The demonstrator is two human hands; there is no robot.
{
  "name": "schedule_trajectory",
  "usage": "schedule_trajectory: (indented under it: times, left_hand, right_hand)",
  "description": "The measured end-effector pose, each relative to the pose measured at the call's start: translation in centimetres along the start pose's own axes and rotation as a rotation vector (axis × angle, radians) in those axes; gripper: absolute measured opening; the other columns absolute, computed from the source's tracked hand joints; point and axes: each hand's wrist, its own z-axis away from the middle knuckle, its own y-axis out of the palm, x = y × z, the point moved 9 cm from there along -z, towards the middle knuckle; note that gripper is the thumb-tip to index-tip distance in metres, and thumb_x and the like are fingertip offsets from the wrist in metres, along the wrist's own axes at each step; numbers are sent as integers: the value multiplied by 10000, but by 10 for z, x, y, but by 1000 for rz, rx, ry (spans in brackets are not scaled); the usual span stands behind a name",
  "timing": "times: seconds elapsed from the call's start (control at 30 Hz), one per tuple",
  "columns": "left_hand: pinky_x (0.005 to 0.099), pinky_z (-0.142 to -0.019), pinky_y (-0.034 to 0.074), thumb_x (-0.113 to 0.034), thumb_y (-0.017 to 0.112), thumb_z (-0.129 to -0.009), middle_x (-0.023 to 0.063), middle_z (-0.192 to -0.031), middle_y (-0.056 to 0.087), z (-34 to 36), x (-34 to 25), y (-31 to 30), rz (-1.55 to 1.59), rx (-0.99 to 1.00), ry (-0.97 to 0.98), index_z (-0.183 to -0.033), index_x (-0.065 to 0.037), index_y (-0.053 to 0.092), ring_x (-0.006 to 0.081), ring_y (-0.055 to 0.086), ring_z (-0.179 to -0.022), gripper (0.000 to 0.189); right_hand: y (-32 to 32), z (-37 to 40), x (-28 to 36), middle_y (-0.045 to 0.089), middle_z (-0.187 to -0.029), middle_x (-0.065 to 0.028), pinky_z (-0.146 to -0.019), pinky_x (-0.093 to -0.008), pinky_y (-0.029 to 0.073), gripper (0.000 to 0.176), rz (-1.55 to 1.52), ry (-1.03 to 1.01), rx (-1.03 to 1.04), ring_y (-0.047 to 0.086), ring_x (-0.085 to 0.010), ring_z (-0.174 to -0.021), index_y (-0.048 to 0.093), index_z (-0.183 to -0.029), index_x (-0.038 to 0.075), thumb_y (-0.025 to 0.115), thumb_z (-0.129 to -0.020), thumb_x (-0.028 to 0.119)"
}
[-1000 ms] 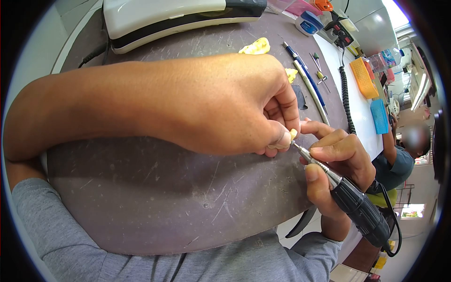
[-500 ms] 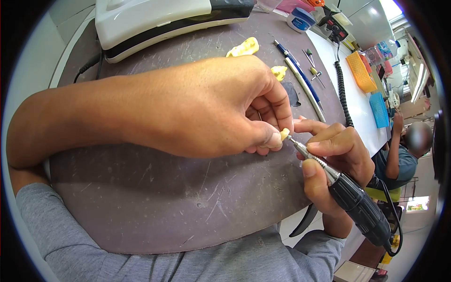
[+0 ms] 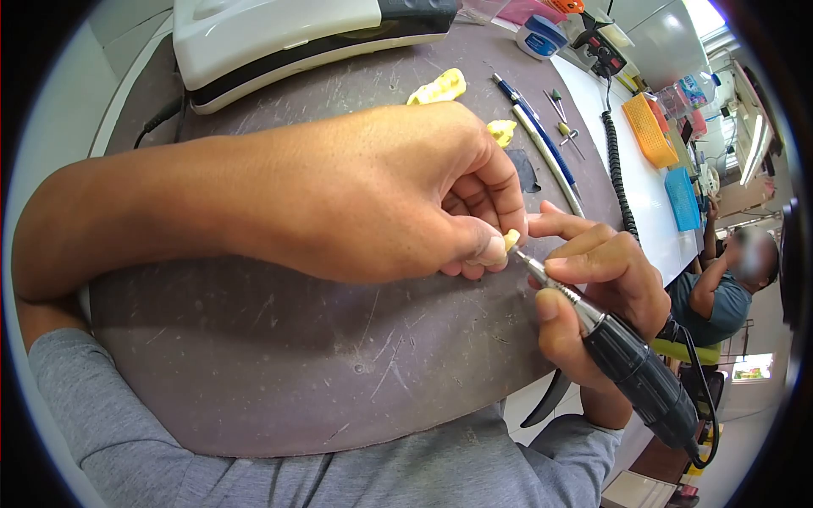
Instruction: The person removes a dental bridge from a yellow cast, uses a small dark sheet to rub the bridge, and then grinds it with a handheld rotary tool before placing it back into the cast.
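Observation:
My left hand (image 3: 398,195) is closed, its thumb and index finger pinching a small yellowish piece (image 3: 511,240) that looks like a tooth or crown. Only the piece's outer end shows past the fingertips. My right hand (image 3: 605,271) grips a rotary handpiece (image 3: 631,364) with a silver nose and a black body, from which a cord runs. The handpiece's tip is right at the yellow piece. One finger of the right hand reaches up beside the left fingertips.
A brown scratched mat (image 3: 339,364) covers the worktop. Beyond the hands lie yellow lumps (image 3: 439,87), pen-like tools (image 3: 546,148) and several small burs (image 3: 566,127). A white machine (image 3: 279,42) stands at the back left, baskets (image 3: 649,129) at the right. A person (image 3: 720,279) sits farther right.
My right hand and the handpiece have shifted slightly left, and the yellow piece has tilted a little. The person at the right has moved an arm and head.

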Motion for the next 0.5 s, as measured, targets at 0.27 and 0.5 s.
schedule_trajectory:
  times: [0.27, 0.5]
  left_hand:
    - [265, -757, 532, -103, 619, -933, 90, -888, 682, 2, -6, -4, 28, -74, 27, -1073, 64, 644, 129, 650, -828, 219]
    - [283, -824, 579, -187, 561, -1027, 142, -1037, 682, 2, -5, -9, 81, -85, 60, -1325, 54, 491, 168, 674, -895, 390]
  right_hand:
    - [-21, 5, -14, 673, -941, -137, -901, -333, 566, 225, -194, 197, -265, 716, -231, -992, 607, -1096, -18, 700, -945, 121]
    - [-10, -1, -25, 704, -1110, -172, -846, -328, 592, 271, -290, 302, -200, 717, -220, -994, 580, -1149, -1, 716, -916, 26]
